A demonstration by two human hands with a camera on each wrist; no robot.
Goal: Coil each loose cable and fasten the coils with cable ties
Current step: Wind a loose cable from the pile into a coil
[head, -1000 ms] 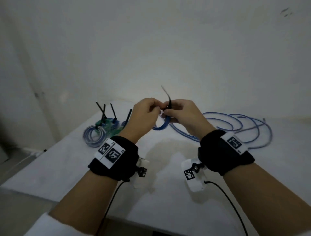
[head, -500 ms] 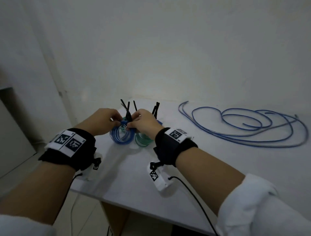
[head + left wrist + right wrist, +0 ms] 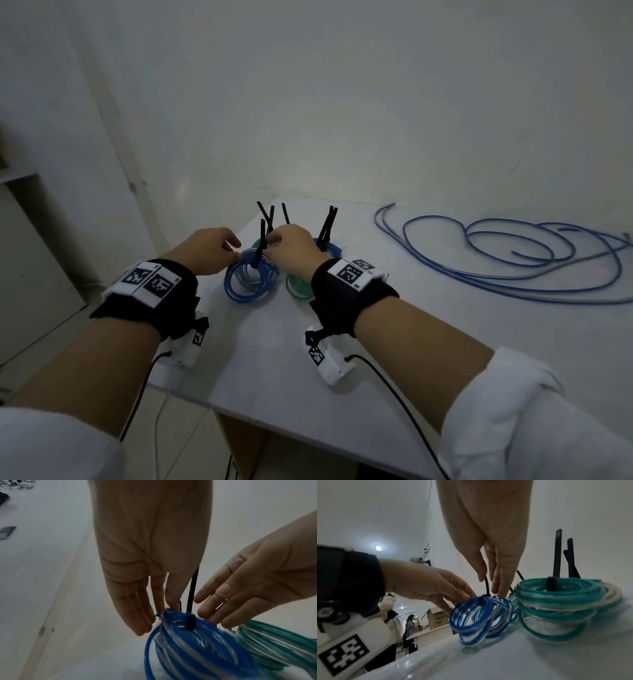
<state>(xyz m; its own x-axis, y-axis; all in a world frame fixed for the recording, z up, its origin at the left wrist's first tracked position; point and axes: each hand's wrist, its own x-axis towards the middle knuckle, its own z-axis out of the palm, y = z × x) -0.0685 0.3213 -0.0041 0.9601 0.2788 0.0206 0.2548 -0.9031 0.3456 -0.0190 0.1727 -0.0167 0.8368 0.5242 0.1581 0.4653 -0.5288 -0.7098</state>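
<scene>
Tied blue cable coil [image 3: 251, 283] on the white table [image 3: 274, 349] beside the green coil [image 3: 559, 601], directly beneath both hands, left hand [image 3: 205, 250] and right hand [image 3: 291, 251], straight-fingered, gripping nothing; loose blue cable [image 3: 513, 267] lies well apart, nearer the right hand.

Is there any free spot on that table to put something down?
Yes: the bare table between the tied blue coil and the near edge, and the strip between the green coil and the loose blue cable. The far left corner is crowded with coils, upright ties and both hands.

Right hand [image 3: 489, 536] fingertips touch blue coil [image 3: 476, 619] — green coil [image 3: 563, 607] beside.
</scene>
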